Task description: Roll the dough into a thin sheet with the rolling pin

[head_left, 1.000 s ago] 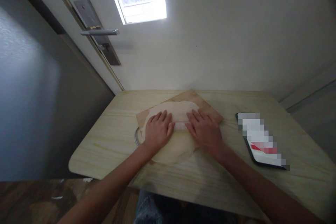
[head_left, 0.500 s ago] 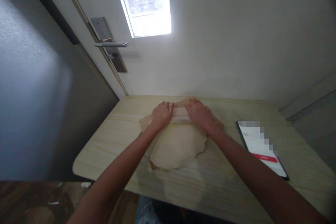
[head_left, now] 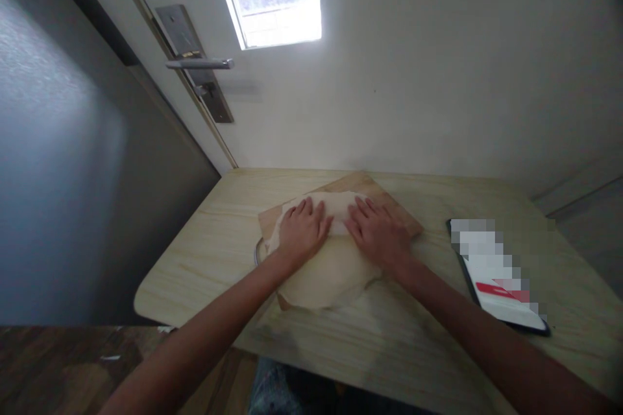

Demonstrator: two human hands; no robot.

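A thin, pale sheet of dough (head_left: 326,272) with uneven edges lies over a wooden board (head_left: 360,183), covering much of it. My left hand (head_left: 304,227) rests on the far left part of the sheet, palm down, fingers stretched forward. On the far right part lies my right hand (head_left: 377,230), its fingers also spread and flat. A paler band runs across the sheet between the two hands; whether it is a fold or a roll I cannot tell. The board's metal handle (head_left: 257,251) sticks out at the left, partly hidden by the sheet.
The board sits on a light wood-grain table (head_left: 195,259). A phone (head_left: 487,279) with a lit screen lies on the right. Behind the table stands a white door (head_left: 413,78) with a lever handle (head_left: 200,64). A grey panel (head_left: 58,175) is at the left.
Both hands have moved from the sheet's far edge a little nearer, fingers now flatter. The far edge now lies spread out, and more of the board's far corner shows. The camera view has shifted slightly.
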